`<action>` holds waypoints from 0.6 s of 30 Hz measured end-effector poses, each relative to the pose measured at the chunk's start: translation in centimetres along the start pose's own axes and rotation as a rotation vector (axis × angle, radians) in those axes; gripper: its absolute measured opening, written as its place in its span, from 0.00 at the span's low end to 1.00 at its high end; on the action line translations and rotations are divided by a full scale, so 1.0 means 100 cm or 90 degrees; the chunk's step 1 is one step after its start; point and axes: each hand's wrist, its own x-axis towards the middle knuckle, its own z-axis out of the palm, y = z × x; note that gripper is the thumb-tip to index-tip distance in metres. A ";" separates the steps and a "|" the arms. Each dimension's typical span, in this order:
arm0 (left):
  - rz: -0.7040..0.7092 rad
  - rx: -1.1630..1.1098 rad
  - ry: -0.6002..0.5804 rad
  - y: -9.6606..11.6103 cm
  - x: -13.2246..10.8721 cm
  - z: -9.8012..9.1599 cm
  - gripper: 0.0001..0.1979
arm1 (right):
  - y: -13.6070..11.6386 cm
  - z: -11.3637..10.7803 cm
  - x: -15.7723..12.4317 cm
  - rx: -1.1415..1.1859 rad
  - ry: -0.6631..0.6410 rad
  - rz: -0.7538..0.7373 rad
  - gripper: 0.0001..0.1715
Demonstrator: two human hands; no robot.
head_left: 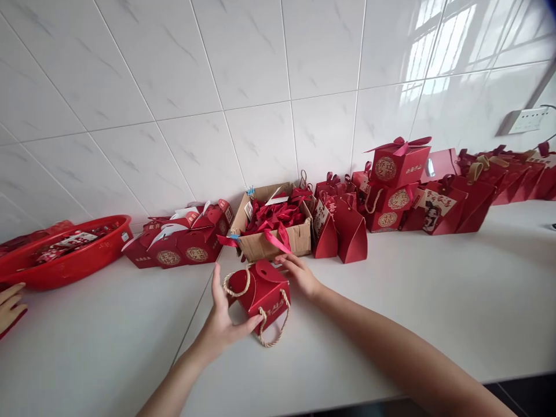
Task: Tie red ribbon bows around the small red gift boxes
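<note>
A small red gift box (266,295) with a folded, scalloped lid stands in front of me. One twisted rope handle (273,341) hangs over its front and another loops at its left. My left hand (223,321) is at the box's left side, fingers apart, the thumb against the front near the handle. My right hand (303,278) reaches to the back right corner, fingers stretched out, close to a red ribbon (278,242) that trails from a cardboard box (256,246). Whether those fingertips touch the ribbon or the gift box I cannot tell.
Red gift boxes (182,246) stand at left beside a red plastic basin (82,263) with packets inside. Another person's hand (11,307) is at the left edge. Several triangular boxes (353,231) and stacked boxes (393,194) line the tiled wall at right.
</note>
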 end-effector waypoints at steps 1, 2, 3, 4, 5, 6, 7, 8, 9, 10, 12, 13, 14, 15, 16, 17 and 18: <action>0.002 -0.007 0.001 -0.001 -0.001 0.002 0.60 | -0.002 0.000 -0.001 0.045 -0.012 0.014 0.21; 0.007 -0.015 -0.007 -0.002 -0.001 0.002 0.57 | -0.005 -0.001 -0.001 0.086 -0.020 0.026 0.21; 0.005 -0.019 -0.023 -0.003 0.000 0.001 0.51 | -0.007 0.000 -0.002 0.121 -0.026 0.037 0.21; -0.004 -0.017 -0.040 -0.004 0.001 -0.001 0.42 | -0.008 0.000 -0.003 0.152 -0.028 0.048 0.22; -0.024 -0.013 -0.049 -0.005 0.003 -0.004 0.32 | -0.009 0.000 -0.003 0.179 -0.027 0.058 0.22; -0.053 -0.012 -0.048 -0.006 0.005 -0.007 0.24 | -0.009 0.001 -0.004 0.202 -0.025 0.069 0.22; -0.086 -0.012 -0.033 -0.007 0.007 -0.010 0.19 | -0.009 0.001 -0.004 0.221 -0.022 0.079 0.22; -0.119 -0.005 -0.006 -0.009 0.010 -0.013 0.18 | -0.009 0.001 -0.003 0.236 -0.019 0.088 0.22; -0.145 0.011 0.026 -0.013 0.012 -0.016 0.18 | -0.009 0.000 -0.003 0.247 -0.018 0.094 0.22; -0.164 0.035 0.055 -0.017 0.015 -0.019 0.18 | -0.009 0.000 -0.003 0.256 -0.020 0.099 0.21; -0.175 0.110 0.114 -0.025 0.019 -0.024 0.18 | -0.009 0.000 -0.003 0.270 -0.029 0.105 0.21; -0.164 0.142 0.149 -0.028 0.021 -0.026 0.18 | -0.009 0.000 -0.003 0.277 -0.032 0.107 0.22; -0.144 0.164 0.184 -0.028 0.022 -0.028 0.19 | -0.009 0.000 -0.003 0.285 -0.034 0.109 0.22; -0.118 0.177 0.214 -0.026 0.024 -0.029 0.20 | -0.009 0.000 -0.003 0.292 -0.032 0.111 0.21; -0.088 0.186 0.233 -0.021 0.026 -0.030 0.20 | -0.009 0.000 -0.003 0.300 -0.028 0.113 0.21; -0.060 0.193 0.238 -0.013 0.029 -0.029 0.19 | -0.008 0.000 -0.003 0.308 -0.024 0.116 0.20; -0.038 0.196 0.226 -0.004 0.032 -0.027 0.16 | -0.007 -0.001 -0.002 0.316 -0.021 0.120 0.19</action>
